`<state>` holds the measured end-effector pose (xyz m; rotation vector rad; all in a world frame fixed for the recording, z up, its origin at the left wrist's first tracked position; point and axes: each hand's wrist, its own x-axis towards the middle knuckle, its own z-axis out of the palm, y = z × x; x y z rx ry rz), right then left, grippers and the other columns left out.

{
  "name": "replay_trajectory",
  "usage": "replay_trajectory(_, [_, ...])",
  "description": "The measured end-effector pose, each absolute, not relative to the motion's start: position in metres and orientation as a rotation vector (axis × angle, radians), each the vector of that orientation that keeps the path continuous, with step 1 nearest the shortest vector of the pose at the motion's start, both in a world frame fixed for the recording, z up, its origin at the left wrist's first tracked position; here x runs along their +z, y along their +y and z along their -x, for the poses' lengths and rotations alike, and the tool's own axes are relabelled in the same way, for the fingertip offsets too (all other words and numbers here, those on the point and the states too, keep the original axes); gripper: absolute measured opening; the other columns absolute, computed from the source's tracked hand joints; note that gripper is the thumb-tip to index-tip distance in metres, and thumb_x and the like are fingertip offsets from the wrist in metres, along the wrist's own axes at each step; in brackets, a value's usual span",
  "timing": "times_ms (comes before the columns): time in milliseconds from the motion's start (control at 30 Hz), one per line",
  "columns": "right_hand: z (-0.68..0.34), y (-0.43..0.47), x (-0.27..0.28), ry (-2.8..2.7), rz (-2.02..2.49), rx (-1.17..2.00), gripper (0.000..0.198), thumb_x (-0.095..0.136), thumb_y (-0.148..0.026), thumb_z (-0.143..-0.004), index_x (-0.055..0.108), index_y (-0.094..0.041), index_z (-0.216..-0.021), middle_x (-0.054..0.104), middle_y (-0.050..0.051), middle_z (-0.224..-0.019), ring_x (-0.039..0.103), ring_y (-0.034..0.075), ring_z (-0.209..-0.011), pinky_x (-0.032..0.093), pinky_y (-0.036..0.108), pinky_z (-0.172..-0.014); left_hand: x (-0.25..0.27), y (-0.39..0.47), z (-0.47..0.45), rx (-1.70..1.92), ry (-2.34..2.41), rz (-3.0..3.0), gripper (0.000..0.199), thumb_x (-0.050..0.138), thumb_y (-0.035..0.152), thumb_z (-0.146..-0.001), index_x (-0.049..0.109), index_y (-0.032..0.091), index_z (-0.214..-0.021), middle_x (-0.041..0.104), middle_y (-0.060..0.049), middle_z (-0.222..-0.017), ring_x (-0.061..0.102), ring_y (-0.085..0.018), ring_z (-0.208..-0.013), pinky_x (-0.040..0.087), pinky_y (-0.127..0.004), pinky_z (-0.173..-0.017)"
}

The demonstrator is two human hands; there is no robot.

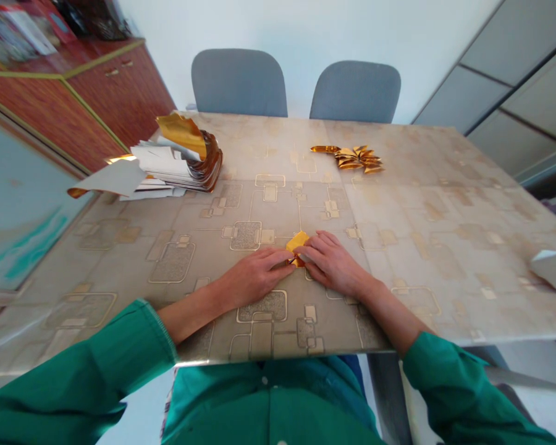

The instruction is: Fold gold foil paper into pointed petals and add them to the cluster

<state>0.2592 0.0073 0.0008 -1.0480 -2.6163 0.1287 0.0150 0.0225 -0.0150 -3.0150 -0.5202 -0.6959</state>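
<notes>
A small piece of gold foil paper point(298, 241), partly folded, lies on the patterned tabletop close to its near edge. My left hand point(259, 272) presses its fingertips on the paper's left side. From the right, my right hand point(336, 262) has its fingers closed on the other side of the same piece. Both hands rest low on the table, and the fingers cover part of the folds. Farther back and to the right sits a small heap of folded gold paper pieces point(359, 159).
A stack of gold-and-white paper sheets point(176, 164) stands at the back left, one sheet sticking out. Two grey chairs point(239, 83) are behind the table point(269, 210). A white folded object point(549, 269) lies near the right edge. A reddish wooden cabinet point(115, 93) stands at the left.
</notes>
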Motion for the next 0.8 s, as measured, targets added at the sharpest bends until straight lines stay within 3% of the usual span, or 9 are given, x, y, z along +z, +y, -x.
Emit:
replay_trajectory(233, [-0.255, 0.007, 0.001, -2.673, 1.110, 0.064, 0.041, 0.045, -0.019, -0.094, 0.056, -0.022, -0.134, 0.059, 0.009, -0.102, 0.049, 0.024, -0.101, 0.032, 0.047, -0.106, -0.016, 0.020, -0.015, -0.641, -0.543, 2.996, 0.029, 0.038, 0.018, -0.103, 0.063, 0.013, -0.118, 0.066, -0.010, -0.114, 0.061, -0.021, -0.113, 0.052, -0.040, -0.098])
replay_trajectory(533, [-0.249, 0.006, 0.002, -2.688, 1.210, 0.017, 0.043, 0.050, -0.019, -0.091, 0.058, -0.024, -0.132, 0.057, 0.009, -0.104, 0.046, 0.026, -0.101, 0.031, 0.046, -0.104, -0.012, 0.010, -0.021, -0.630, -0.534, 2.918, 0.030, 0.038, 0.014, -0.101, 0.062, 0.006, -0.116, 0.067, -0.016, -0.110, 0.062, -0.024, -0.109, 0.054, -0.041, -0.094])
replay_trajectory(800, [-0.252, 0.008, -0.003, -2.612, 1.239, -0.001, 0.039, 0.046, -0.023, -0.095, 0.056, -0.024, -0.133, 0.059, 0.010, -0.116, 0.047, 0.025, -0.105, 0.026, 0.046, -0.108, -0.015, 0.011, -0.023, -0.538, -0.611, 2.957, 0.028, 0.038, 0.014, -0.100, 0.061, 0.011, -0.116, 0.064, -0.014, -0.115, 0.059, -0.023, -0.116, 0.045, -0.046, -0.107])
